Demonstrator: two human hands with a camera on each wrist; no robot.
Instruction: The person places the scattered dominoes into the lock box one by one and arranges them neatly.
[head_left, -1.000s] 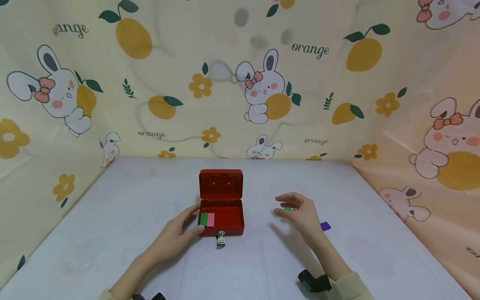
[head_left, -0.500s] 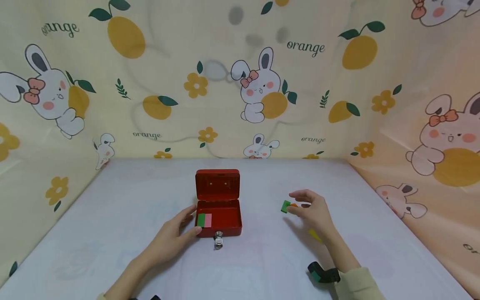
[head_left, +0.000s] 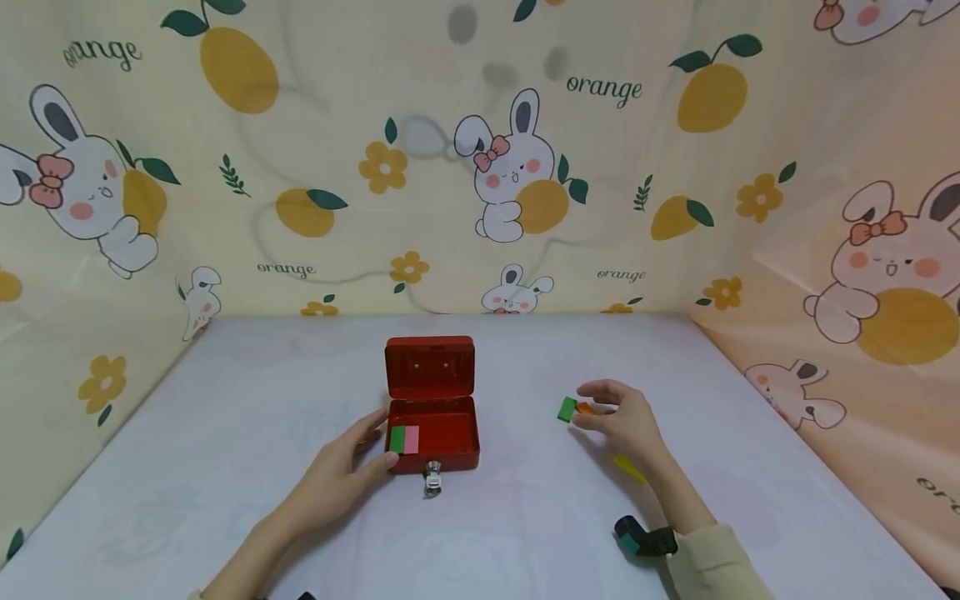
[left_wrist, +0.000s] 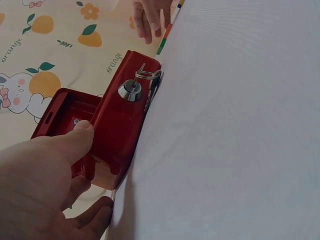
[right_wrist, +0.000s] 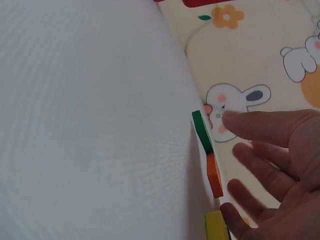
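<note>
A red cash box [head_left: 457,461] stands with its lid raised, a green block [head_left: 397,439] and a pink block [head_left: 412,439] side by side at its left end. My left hand [head_left: 337,467] holds the box's left side, thumb over the rim, as the left wrist view also shows. To the right, my right hand [head_left: 626,421] hovers with fingers apart, close to another green block [head_left: 567,409] and an orange block [head_left: 584,408] on the table. Nothing is between its fingers in the right wrist view. A yellow block [right_wrist: 216,226] lies nearer the wrist.
A keyed lock [left_wrist: 131,90] with a ring juts from the front of the box. The white table [head_left: 495,533] meets a patterned cloth [head_left: 330,133] at the back and sides. A black wrist camera [head_left: 647,538] sits on the right wrist.
My right hand has moved to the right, away from the box, uncovering the green and orange blocks. The purple piece seen earlier is now hidden; the yellow one shows. My left hand stays on the box.
</note>
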